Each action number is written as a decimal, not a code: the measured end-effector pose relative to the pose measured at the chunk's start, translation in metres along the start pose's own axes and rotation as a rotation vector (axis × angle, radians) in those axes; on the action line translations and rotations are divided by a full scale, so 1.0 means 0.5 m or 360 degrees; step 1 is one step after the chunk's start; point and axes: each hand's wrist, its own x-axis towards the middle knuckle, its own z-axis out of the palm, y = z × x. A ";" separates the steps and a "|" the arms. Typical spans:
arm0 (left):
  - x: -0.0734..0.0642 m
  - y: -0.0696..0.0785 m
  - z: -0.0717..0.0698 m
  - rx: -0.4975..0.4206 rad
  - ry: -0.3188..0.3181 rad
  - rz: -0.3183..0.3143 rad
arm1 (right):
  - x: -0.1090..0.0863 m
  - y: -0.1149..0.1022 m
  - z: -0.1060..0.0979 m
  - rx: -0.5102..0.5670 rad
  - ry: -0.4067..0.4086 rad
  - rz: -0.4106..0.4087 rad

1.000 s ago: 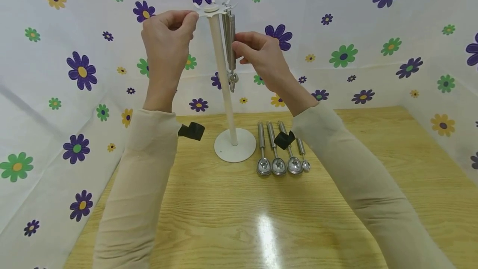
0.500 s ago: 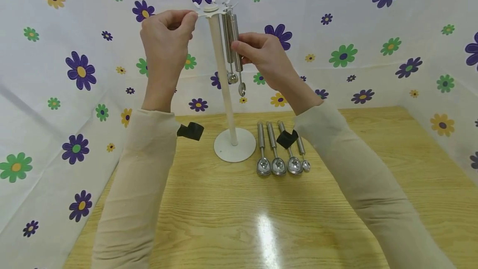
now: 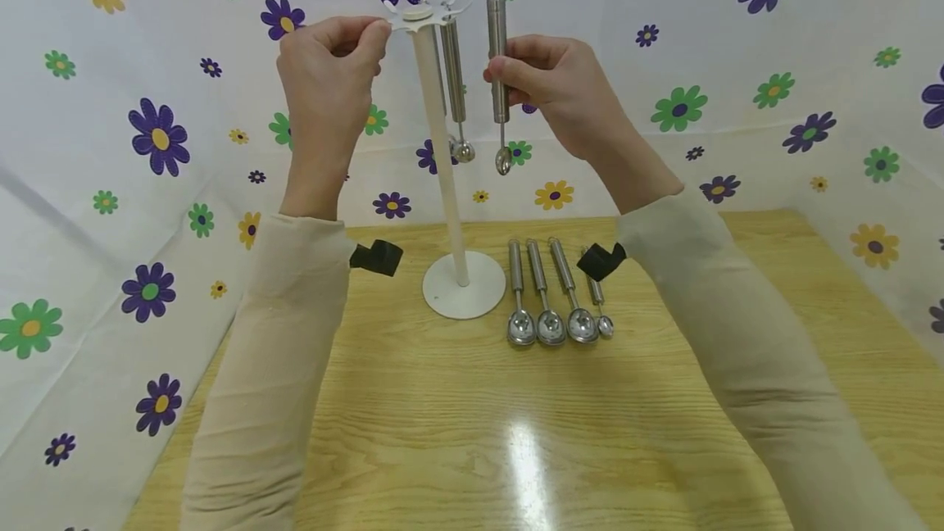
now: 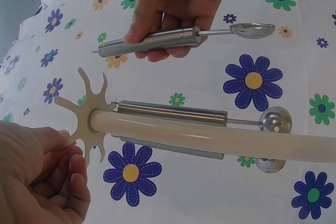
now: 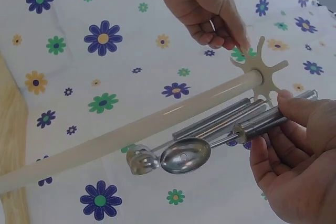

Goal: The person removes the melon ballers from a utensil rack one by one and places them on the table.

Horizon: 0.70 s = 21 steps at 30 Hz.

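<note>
Steel spoon [image 3: 497, 31] held near-vertical, bowl down | shiny, bowl pierced | handle clamped by right fingers [image 3: 514, 70] | stand [image 3: 443, 156] pinched by left fingers [image 3: 374, 41]

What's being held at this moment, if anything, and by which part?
The right hand holds a metal melon baller by the middle of its handle. The left hand pinches a prong at the top of the white utensil stand.

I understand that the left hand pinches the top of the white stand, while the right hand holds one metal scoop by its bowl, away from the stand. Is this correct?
Not by the bowl: the left wrist view shows the right hand holding the metal scoop by its handle. The rest is right.
</note>
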 end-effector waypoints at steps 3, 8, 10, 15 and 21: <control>0.000 0.001 0.000 -0.0006 0.0002 0.0001 | -0.013 -0.001 -0.014 -0.0011 0.0012 0.0028; -0.003 0.002 0.002 -0.0036 -0.0005 -0.0026 | -0.041 0.020 -0.042 -0.0083 0.0017 0.0107; -0.004 0.002 0.003 -0.0044 -0.0009 -0.0034 | -0.053 0.033 -0.054 -0.0123 0.0022 0.0144; -0.003 0.001 0.003 -0.0040 -0.0001 -0.0009 | -0.088 0.066 -0.086 -0.0151 0.0036 0.0210; -0.002 0.001 0.000 -0.0041 0.0008 -0.0002 | -0.137 0.102 -0.126 -0.0303 0.0076 0.0343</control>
